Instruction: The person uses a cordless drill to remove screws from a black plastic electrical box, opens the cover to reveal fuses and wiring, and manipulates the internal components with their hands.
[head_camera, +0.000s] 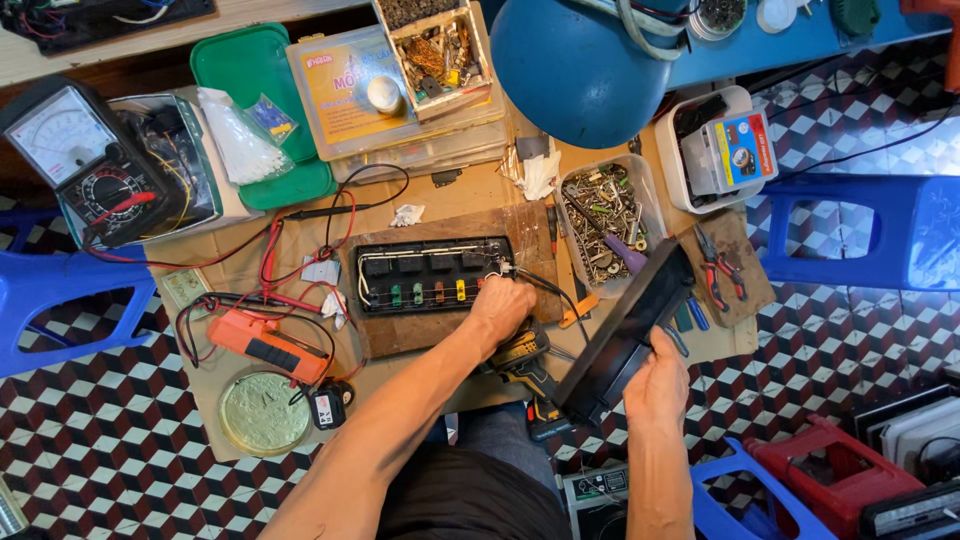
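Hands (505, 305) partly hide circuit board (430, 275) edge and black cover (625, 335).

Analog multimeter (75, 160), green lid (255, 75), screw tub (605, 210), red pliers (718, 268), blue stools (860, 230)

We find little free room on the cardboard-covered table (470, 195). Red and black leads (290, 250) cross the centre left, and a tub of screws (605, 210) blocks the centre right. Bare patches lie at lower centre beside the round dish (263, 412) and just above the open black casing (432, 272).
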